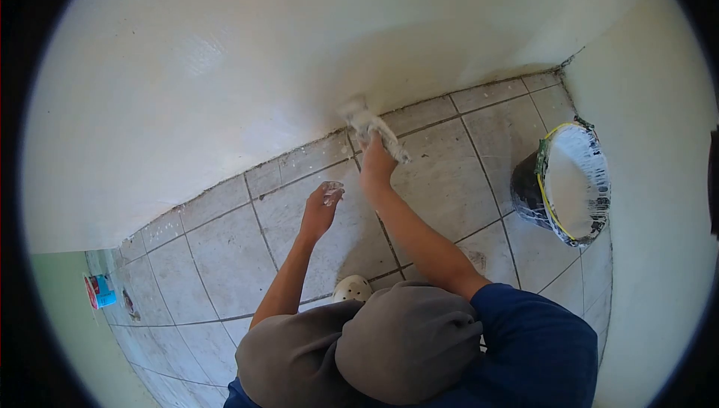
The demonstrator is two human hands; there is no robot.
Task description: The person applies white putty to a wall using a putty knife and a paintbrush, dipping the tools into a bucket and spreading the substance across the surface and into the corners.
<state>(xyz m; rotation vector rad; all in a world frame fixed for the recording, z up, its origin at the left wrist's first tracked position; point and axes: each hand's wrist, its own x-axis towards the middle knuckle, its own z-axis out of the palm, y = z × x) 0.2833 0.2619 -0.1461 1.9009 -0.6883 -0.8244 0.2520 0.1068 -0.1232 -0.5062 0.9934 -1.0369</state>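
My right hand (377,159) grips a paint-caked brush (367,122), its handle end sticking out to the right of the fist. The brush head is blurred by motion and meets the white wall (247,56) low down, just above the floor edge. My left hand (323,207) hangs over the tiles to the left, its fingers curled in and smeared with white. I see nothing held in it.
On the right, a dark bucket (530,191) with a paint-streaked rim and white paint inside stands near the side wall (659,183). Grey tiles (322,239) cover the floor. A red-and-blue container (101,292) lies far left. A pale clog (352,288) shows below me.
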